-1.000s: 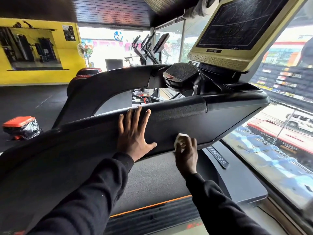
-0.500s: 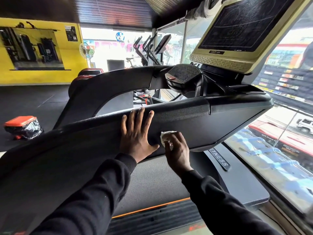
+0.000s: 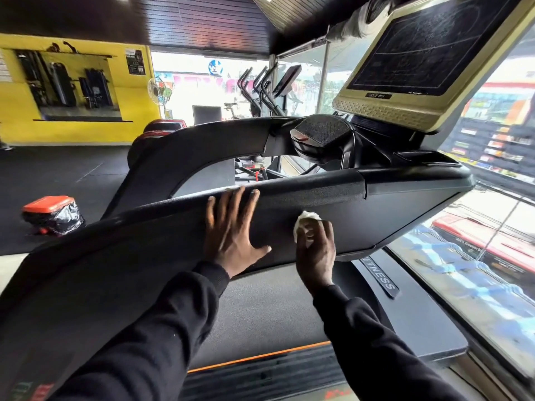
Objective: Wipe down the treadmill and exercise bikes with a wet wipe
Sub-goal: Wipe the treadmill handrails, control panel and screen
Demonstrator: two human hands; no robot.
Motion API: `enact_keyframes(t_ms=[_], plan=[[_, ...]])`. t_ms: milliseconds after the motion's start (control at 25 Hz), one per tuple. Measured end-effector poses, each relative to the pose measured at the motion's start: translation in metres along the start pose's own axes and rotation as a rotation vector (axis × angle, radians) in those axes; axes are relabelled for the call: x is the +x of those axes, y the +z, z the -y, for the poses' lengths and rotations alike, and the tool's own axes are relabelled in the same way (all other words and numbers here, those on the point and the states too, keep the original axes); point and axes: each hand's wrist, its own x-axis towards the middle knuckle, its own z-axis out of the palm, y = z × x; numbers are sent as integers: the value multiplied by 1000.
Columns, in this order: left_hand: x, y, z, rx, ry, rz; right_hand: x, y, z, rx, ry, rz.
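The treadmill's wide black side rail slants across the middle of the view. My left hand lies flat on its side face, fingers spread and tips at the top edge. Just to the right, my right hand presses a crumpled white wet wipe against the same face. The gold-framed console screen tilts at the upper right. Below the rail lies the grey running belt.
A second black rail runs behind. Elliptical machines stand at the back by the windows. A black bag with a red lid sits on the dark floor at left. A glass wall borders the treadmill on the right.
My right hand slid the wipe left along the rail face toward my left hand, then back a little to the right and upward. My left hand stayed flat in place.
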Motion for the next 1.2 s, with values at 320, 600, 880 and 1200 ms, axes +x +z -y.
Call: enact_keyframes(t_ms=[320, 600, 880, 1200], plan=[[-8, -3, 16, 50, -28, 26, -29, 7, -8, -46, 132, 28], [-9, -1, 17, 45, -23, 23, -39, 15, -8, -32, 125, 59], [-10, -7, 22, -4, 6, 57, -37, 22, 14, 1, -79, 201], [-23, -16, 61, 10, -39, 82, -41, 35, 26, 23, -153, 191]])
